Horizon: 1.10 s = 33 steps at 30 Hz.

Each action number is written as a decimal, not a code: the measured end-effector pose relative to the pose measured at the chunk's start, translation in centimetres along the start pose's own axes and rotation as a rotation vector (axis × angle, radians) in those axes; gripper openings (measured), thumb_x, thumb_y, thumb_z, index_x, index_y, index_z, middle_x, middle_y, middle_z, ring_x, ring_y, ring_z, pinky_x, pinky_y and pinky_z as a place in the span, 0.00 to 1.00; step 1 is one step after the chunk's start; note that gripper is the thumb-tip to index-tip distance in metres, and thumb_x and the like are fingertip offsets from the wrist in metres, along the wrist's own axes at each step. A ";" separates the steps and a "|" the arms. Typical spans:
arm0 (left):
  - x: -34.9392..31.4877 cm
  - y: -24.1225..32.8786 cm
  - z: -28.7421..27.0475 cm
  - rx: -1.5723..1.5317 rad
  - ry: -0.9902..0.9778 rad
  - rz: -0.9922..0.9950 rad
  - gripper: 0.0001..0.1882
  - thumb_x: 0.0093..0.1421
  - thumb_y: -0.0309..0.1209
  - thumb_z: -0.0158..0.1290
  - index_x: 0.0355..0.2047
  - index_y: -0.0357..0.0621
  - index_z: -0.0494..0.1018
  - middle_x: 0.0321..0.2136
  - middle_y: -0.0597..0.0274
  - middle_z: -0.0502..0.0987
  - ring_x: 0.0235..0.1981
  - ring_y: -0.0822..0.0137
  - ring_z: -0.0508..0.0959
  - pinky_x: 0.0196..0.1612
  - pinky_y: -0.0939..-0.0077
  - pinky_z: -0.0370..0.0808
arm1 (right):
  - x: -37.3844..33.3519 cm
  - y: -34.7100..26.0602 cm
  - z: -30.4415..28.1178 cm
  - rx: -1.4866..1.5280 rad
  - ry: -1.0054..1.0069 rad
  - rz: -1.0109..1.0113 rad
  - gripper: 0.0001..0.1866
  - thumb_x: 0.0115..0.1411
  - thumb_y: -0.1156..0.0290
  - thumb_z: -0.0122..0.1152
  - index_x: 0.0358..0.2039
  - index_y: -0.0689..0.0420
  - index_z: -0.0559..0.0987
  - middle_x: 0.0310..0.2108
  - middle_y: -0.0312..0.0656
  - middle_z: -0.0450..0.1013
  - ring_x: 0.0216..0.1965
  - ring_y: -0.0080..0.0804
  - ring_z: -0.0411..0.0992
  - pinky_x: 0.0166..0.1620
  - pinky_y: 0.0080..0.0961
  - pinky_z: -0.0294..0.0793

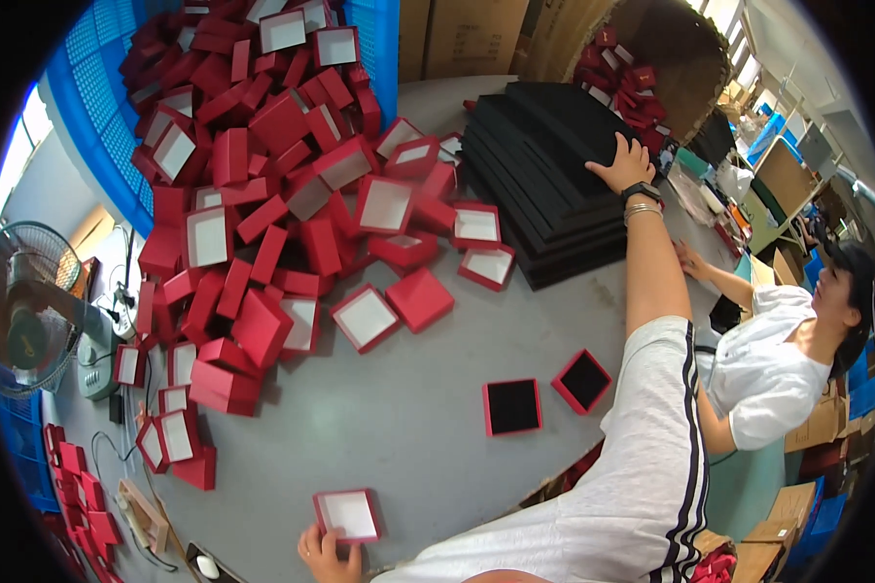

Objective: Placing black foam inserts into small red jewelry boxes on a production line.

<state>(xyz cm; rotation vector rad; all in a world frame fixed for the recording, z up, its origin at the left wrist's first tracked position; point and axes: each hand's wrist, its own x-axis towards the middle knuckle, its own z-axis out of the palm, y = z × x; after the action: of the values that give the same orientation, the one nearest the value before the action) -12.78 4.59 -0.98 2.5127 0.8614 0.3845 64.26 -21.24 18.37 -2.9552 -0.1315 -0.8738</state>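
A small red box (348, 515) with a white inside lies at the table's near edge. My left hand (327, 559) grips its lower left corner, the fingertips against its wall. My right arm is stretched far out, and my right hand (624, 165) is spread open on the far right part of a stack of black foam sheets (544, 165). Two red boxes lined with black, one box (512, 407) square to me and the other box (582, 381) turned at an angle, lie on the table left of my right sleeve.
A large heap of red boxes (282, 223) spills from a blue plastic crate (97, 97) over the grey table (389, 418). A round container (671, 58) with more red boxes stands behind the foam. On the left is a fan (34, 311). A co-worker (768, 360) sits at right.
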 end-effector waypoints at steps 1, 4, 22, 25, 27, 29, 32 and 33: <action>-0.2 -0.5 0.0 0.003 0.004 -0.004 0.18 0.49 0.29 0.65 0.40 0.46 0.75 0.54 0.46 0.69 0.57 0.42 0.66 0.60 0.49 0.62 | 0.6 -0.5 0.1 -0.011 -0.138 0.011 0.58 0.44 0.29 0.69 0.71 0.40 0.58 0.71 0.51 0.53 0.72 0.56 0.51 0.66 0.59 0.56; -0.7 -2.9 0.9 0.160 0.088 0.207 0.27 0.49 0.47 0.66 0.46 0.49 0.78 0.49 0.47 0.76 0.49 0.43 0.72 0.51 0.45 0.72 | 2.3 -1.8 0.7 -0.015 -0.290 0.034 0.64 0.39 0.26 0.69 0.73 0.35 0.54 0.74 0.50 0.49 0.74 0.56 0.46 0.67 0.62 0.54; 0.1 -3.7 2.1 0.228 0.068 0.206 0.28 0.54 0.51 0.60 0.47 0.44 0.78 0.47 0.48 0.77 0.47 0.43 0.75 0.52 0.46 0.72 | 2.4 -3.1 -5.6 0.242 -0.013 -0.252 0.28 0.53 0.58 0.61 0.58 0.41 0.78 0.57 0.43 0.73 0.55 0.48 0.73 0.59 0.41 0.72; -1.9 -4.4 2.8 0.123 0.123 0.087 0.30 0.48 0.48 0.67 0.50 0.50 0.78 0.57 0.46 0.72 0.58 0.44 0.69 0.59 0.48 0.69 | -4.0 -4.6 -11.3 0.552 0.182 -0.551 0.25 0.50 0.67 0.61 0.51 0.50 0.82 0.53 0.46 0.75 0.52 0.48 0.73 0.57 0.40 0.71; -1.8 -2.7 1.3 -0.068 0.147 -0.056 0.14 0.51 0.26 0.64 0.39 0.44 0.74 0.55 0.45 0.68 0.56 0.44 0.67 0.60 0.52 0.64 | -11.9 -7.1 -15.4 0.675 0.186 -0.711 0.26 0.47 0.72 0.61 0.50 0.54 0.82 0.52 0.49 0.75 0.53 0.49 0.72 0.57 0.39 0.71; -2.0 -3.0 1.2 -0.143 0.301 -0.199 0.12 0.55 0.26 0.62 0.39 0.42 0.73 0.56 0.45 0.67 0.56 0.46 0.69 0.58 0.54 0.65 | -19.3 -8.7 -17.3 0.808 0.045 -0.822 0.28 0.42 0.73 0.62 0.50 0.55 0.82 0.52 0.50 0.75 0.52 0.50 0.72 0.58 0.40 0.70; -2.6 -3.6 -0.4 -0.247 0.672 -0.344 0.10 0.62 0.26 0.58 0.42 0.41 0.72 0.58 0.44 0.65 0.57 0.49 0.68 0.59 0.58 0.65 | -31.6 -11.8 -18.1 0.964 -0.215 -0.990 0.32 0.40 0.70 0.67 0.52 0.48 0.82 0.56 0.42 0.73 0.53 0.47 0.69 0.57 0.42 0.68; -2.6 -3.8 -1.4 -0.171 0.790 -0.318 0.09 0.64 0.27 0.57 0.43 0.40 0.72 0.59 0.44 0.64 0.57 0.49 0.68 0.59 0.58 0.65 | -35.6 -12.7 -17.8 0.948 -0.282 -1.034 0.32 0.40 0.69 0.69 0.53 0.47 0.81 0.57 0.40 0.72 0.54 0.48 0.68 0.57 0.42 0.67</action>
<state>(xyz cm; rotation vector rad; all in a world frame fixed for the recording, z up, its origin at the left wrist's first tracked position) -17.29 6.06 -1.99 1.9936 1.4092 1.3161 23.63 -12.39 14.25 -1.9313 -1.6284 -0.2251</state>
